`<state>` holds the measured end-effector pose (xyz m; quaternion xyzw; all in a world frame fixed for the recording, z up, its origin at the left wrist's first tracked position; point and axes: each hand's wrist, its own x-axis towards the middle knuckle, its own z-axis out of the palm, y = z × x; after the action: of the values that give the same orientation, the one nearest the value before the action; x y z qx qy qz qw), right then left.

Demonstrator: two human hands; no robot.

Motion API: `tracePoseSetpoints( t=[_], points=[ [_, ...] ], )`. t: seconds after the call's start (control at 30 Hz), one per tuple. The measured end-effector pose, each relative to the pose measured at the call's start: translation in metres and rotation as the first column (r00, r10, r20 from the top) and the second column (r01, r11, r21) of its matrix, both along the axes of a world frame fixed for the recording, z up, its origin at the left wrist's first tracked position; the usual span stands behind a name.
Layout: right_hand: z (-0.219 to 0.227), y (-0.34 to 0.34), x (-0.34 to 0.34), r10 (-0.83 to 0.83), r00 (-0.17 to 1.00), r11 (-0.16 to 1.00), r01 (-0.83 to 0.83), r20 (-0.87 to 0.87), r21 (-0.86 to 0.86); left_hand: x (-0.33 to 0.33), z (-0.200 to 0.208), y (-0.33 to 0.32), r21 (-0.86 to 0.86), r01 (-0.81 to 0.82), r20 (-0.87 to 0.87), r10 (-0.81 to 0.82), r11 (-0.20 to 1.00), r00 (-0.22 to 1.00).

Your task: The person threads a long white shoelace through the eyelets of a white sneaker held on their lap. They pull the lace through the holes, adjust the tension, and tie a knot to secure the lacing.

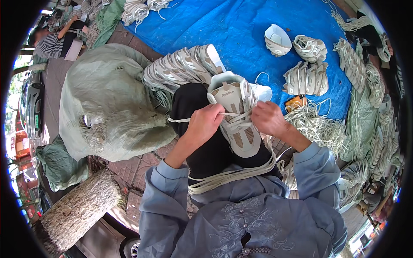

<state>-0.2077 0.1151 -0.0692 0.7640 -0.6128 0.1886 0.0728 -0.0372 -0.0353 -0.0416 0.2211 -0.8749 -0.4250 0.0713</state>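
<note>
A beige and white shoe upper (246,145) without a sole lies across my dark-trousered lap, its toe pointing toward me. Pale flat shoelace (180,120) is threaded across its lower eyelets. At the upper's left edge my left hand (203,125) is closed in a pinch on the lace, whose loose end sticks out to the left. My right hand (270,119) is closed at the right eyelet edge, with the lace running into its fingers; the fingertips are partly hidden. A bundle of pale laces (232,182) lies across my thighs.
A row of nested shoe uppers (183,64) lies beyond my knee. More uppers (306,78) rest on a blue tarp (193,26). To the right is a tangled lace pile (317,124). A big woven sack (103,107) and a log (81,206) stand left; another person (51,45) sits far left.
</note>
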Motion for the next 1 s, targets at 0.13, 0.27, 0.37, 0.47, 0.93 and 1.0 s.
tracePoseSetpoints(
  t=[0.13,0.27,0.37,0.47,0.93,1.0],
  points=[
    [0.008,-0.007,-0.019,-0.130,0.990,0.977,0.137,0.049,-0.165,0.004,0.002,-0.008,0.086,0.010,-0.017,-0.009,0.996,1.000],
    [0.018,-0.013,-0.017,-0.037,0.998,0.967,0.047,0.046,-0.250,0.012,0.014,-0.028,-0.003,0.010,0.024,-0.010,1.000,1.000],
    [0.018,-0.016,-0.009,-0.023,0.989,0.969,0.058,0.146,-0.242,0.025,0.025,-0.044,-0.127,0.027,0.020,-0.025,0.992,0.999],
    [0.010,-0.019,0.006,0.070,0.949,0.989,-0.025,0.308,-0.147,0.041,0.027,-0.051,-0.234,-0.105,-0.009,0.106,0.967,0.994],
    [-0.028,0.012,-0.013,-0.626,0.595,0.759,0.319,0.504,0.567,0.075,0.007,-0.078,-0.763,0.058,0.106,0.036,0.644,0.994],
    [-0.041,0.005,-0.015,-0.712,0.566,0.660,0.334,0.417,0.673,0.068,0.005,-0.067,-0.840,0.110,0.114,-0.025,0.531,0.993]
  ],
)
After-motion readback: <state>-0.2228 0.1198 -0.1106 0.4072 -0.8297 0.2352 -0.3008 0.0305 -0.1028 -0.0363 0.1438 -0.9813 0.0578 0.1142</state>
